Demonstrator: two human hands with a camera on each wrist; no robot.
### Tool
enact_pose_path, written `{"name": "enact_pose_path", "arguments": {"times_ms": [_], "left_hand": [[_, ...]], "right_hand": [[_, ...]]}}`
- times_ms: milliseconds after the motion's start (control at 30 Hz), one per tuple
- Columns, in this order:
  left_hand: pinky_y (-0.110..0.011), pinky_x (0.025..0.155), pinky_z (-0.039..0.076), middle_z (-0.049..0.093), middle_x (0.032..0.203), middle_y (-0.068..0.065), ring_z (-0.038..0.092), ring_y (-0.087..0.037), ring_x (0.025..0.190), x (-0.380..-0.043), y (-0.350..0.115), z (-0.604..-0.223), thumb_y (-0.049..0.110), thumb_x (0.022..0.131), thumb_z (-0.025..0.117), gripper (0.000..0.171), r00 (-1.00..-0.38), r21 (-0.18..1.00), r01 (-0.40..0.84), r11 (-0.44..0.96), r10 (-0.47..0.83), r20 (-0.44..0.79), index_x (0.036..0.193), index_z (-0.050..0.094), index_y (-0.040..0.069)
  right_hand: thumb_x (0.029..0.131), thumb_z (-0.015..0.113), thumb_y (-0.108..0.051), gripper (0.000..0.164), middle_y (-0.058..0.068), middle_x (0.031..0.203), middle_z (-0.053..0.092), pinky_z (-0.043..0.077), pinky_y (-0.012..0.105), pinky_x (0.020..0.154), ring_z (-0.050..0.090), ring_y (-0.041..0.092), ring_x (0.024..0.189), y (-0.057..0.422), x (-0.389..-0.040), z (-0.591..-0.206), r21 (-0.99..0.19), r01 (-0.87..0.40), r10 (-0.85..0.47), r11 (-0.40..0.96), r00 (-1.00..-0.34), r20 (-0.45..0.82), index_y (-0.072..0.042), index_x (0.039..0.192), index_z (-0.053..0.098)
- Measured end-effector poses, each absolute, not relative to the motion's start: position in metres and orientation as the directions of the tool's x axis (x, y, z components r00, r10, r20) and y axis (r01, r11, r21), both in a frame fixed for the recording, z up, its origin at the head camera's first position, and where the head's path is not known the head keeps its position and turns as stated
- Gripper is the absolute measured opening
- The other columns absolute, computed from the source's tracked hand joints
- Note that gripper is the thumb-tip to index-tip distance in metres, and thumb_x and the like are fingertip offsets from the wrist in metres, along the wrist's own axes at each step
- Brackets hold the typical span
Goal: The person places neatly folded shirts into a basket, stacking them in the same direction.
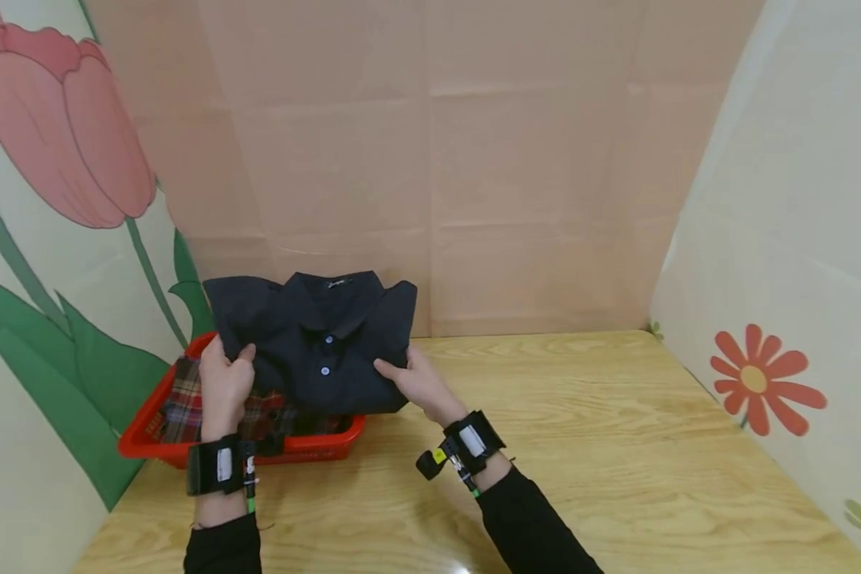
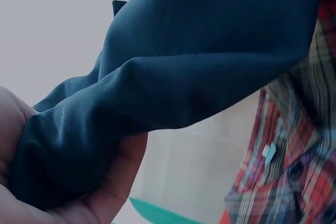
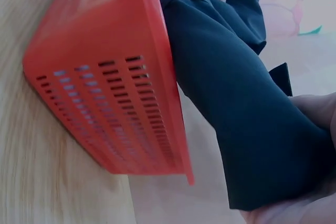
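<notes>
A dark navy button-up shirt (image 1: 351, 351), folded with its collar upward, is held up by both hands over a red plastic basket (image 1: 132, 442). My left hand (image 1: 224, 379) grips the shirt's left side, thumb in front; in the left wrist view the dark cloth (image 2: 152, 82) bunches inside the curled fingers. At the shirt's lower right, my right hand (image 1: 419, 381) pinches the edge with the thumb on the front. Plaid clothing (image 1: 179, 402) lies in the basket below, partly hidden by the shirt. Two pale buttons show beneath the collar.
The basket stands at the left of a wood-grain table (image 1: 581, 446), its slotted side (image 3: 110, 93) close in the right wrist view. Brown paper (image 1: 473, 159) covers the back wall. Side panels carry a printed tulip (image 1: 64, 119) and a red flower (image 1: 753, 379).
</notes>
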State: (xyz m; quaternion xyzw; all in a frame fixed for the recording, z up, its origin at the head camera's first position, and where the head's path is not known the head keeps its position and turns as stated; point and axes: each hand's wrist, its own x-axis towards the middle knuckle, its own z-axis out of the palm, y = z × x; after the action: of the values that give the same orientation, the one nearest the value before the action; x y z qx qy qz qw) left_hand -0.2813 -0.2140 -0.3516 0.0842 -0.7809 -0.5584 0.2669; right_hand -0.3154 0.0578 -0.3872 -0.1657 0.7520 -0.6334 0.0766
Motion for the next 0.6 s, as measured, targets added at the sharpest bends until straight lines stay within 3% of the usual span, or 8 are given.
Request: {"name": "enact_pose_path", "arguments": {"times_ms": [267, 467, 600], "left_hand": [[-0.054, 0.107, 0.036, 0.055, 0.133, -0.024, 0.048, -0.039, 0.121, -0.274, -0.239, -0.355, 0.006, 0.096, 0.048, 0.034, -0.773, 0.912, 0.131, 0.388, -0.536, 0.339, 0.127, 0.056, -0.003], [-0.05, 0.094, 0.04, 0.06, 0.118, -0.026, 0.051, -0.038, 0.104, -0.271, -0.253, -0.357, 0.003, 0.094, 0.046, 0.025, -0.717, 0.905, 0.111, 0.41, -0.598, 0.358, 0.112, 0.058, -0.01], [-0.05, 0.094, 0.038, 0.06, 0.117, -0.026, 0.049, -0.037, 0.102, -0.27, -0.26, -0.362, 0.002, 0.094, 0.043, 0.026, -0.704, 0.905, 0.11, 0.411, -0.61, 0.363, 0.112, 0.058, -0.01]], "right_hand": [[0.095, 0.063, -0.035, 0.055, 0.003, 0.137, 0.056, 0.042, 0.045, 0.107, 0.055, 0.021, 0.122, 0.027, -0.315, -0.386, -0.955, -0.191, -0.389, 0.226, -0.917, 0.092, -0.013, 0.142, 0.044], [0.094, 0.067, -0.033, 0.059, 0.002, 0.139, 0.055, 0.042, 0.044, 0.108, 0.054, 0.02, 0.124, 0.005, -0.312, -0.383, -0.94, -0.202, -0.41, 0.276, -0.909, 0.075, -0.016, 0.145, 0.043], [0.093, 0.067, -0.033, 0.064, 0.002, 0.144, 0.051, 0.039, 0.043, 0.11, 0.051, 0.02, 0.129, -0.007, -0.311, -0.383, -0.913, -0.229, -0.42, 0.337, -0.904, 0.072, -0.016, 0.148, 0.038]]}}
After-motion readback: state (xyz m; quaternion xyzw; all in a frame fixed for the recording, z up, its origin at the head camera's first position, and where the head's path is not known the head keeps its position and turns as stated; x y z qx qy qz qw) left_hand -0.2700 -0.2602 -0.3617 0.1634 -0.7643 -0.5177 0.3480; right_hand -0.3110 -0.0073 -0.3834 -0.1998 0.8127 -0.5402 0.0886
